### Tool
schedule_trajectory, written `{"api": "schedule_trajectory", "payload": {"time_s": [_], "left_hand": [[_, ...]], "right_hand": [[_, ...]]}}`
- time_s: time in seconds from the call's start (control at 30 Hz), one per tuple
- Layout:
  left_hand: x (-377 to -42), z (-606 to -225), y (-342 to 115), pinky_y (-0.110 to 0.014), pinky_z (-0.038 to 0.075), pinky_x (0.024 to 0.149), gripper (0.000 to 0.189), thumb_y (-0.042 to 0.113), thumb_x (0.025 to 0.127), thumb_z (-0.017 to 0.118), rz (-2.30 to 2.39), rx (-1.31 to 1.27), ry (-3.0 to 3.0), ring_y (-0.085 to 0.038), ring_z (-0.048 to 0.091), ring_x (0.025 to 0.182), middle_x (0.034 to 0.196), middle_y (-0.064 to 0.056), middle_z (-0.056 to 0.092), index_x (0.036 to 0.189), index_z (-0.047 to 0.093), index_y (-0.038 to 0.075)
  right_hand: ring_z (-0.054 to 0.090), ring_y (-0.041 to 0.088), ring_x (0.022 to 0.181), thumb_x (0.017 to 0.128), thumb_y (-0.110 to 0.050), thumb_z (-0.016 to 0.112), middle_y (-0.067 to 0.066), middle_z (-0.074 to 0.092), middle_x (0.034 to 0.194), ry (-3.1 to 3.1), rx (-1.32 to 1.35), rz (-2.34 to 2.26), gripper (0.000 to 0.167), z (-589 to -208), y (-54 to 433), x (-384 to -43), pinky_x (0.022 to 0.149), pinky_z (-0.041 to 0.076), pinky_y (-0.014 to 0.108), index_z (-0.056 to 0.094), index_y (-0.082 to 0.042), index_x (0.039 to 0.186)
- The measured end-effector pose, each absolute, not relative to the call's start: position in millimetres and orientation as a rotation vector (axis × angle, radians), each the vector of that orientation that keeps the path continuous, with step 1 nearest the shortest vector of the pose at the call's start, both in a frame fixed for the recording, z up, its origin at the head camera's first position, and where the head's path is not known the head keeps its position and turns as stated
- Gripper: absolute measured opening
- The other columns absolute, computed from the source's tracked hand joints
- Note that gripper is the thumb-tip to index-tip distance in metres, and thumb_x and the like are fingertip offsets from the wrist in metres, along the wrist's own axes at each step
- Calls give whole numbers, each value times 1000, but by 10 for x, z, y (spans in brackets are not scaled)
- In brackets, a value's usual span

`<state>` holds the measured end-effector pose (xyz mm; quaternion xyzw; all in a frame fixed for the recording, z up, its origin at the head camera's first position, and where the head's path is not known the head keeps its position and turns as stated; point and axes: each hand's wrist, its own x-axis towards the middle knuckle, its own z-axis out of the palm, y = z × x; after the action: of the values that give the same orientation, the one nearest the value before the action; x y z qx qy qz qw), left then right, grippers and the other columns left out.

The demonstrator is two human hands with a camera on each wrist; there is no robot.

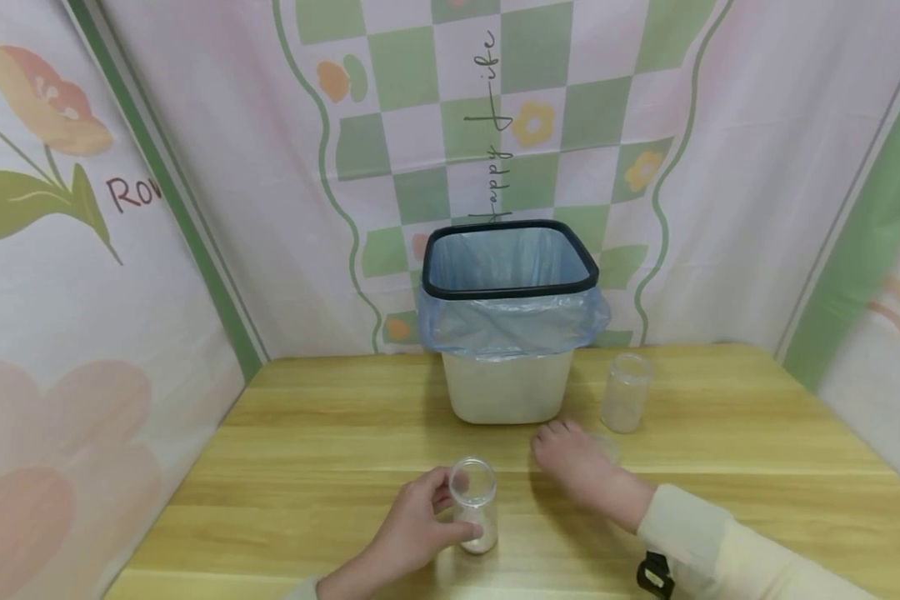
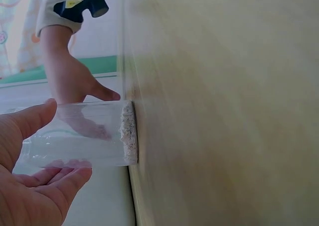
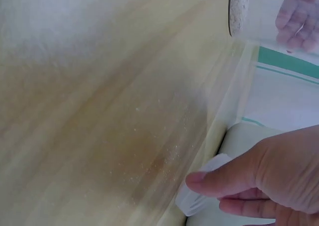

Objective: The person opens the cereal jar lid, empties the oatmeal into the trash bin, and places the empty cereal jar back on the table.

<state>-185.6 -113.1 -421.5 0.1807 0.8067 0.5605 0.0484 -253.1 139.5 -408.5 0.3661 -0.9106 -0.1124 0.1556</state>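
Note:
My left hand [image 1: 420, 521] holds a clear jar [image 2: 107, 146] upright on the table, thumb on one side and fingers on the other. A layer of white grainy stuff [image 2: 129, 134] covers its bottom, and its mouth is uncovered. In front of the bin my right hand [image 1: 573, 467] reaches low over the table. The right wrist view shows its thumb and fingers pinching a translucent lid [image 3: 218, 162], which tilts close over the tabletop. From the head view the hand hides this lid.
A bin [image 1: 506, 387] with a blue bag [image 1: 510, 321] and black rim stands at the back. To its right is a second clear jar [image 1: 627, 396], with a faint clear round piece [image 1: 606, 448] before it. White specks [image 3: 172, 156] dot the wooden table [image 1: 330, 442].

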Motion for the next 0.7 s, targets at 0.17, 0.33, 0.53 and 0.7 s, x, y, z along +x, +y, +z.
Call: {"api": "schedule_trajectory", "payload": {"time_s": [0.17,0.33,0.53,0.7], "left_hand": [[-1861,-4215,-1134,-29,48,94,60,17,74,85,1707,563,2453,-29,60,115,122,-18,61,123,57,-4],[-1864,-4216,-1136,-30,49,94,60,17,75,85,1689,570,2461,-30,60,115,122,-19,61,124,57,-5],[-1871,-4225,-1134,-29,49,94,61,18,74,85,1691,559,2458,-30,60,115,123,-19,60,123,57,-4],[-1874,-4223,-1136,-28,48,94,63,17,74,85,1696,560,2450,-29,59,115,123,-18,60,125,56,-4]], "right_hand": [[57,29,85,62,10,75,11,60,89,-2666,1083,-276,32,-4092,1417,-2581,75,49,43,63,-1,89],[59,30,90,60,7,78,10,63,96,-2741,1091,-248,36,-4100,1438,-2647,78,49,44,66,-5,92],[60,29,87,66,-4,82,8,62,91,-2787,1118,-212,28,-4100,1478,-2719,77,51,46,68,-9,90],[58,25,84,63,-12,87,4,57,87,-2803,1158,-140,32,-4066,1508,-2749,75,51,45,67,-10,88]]}}
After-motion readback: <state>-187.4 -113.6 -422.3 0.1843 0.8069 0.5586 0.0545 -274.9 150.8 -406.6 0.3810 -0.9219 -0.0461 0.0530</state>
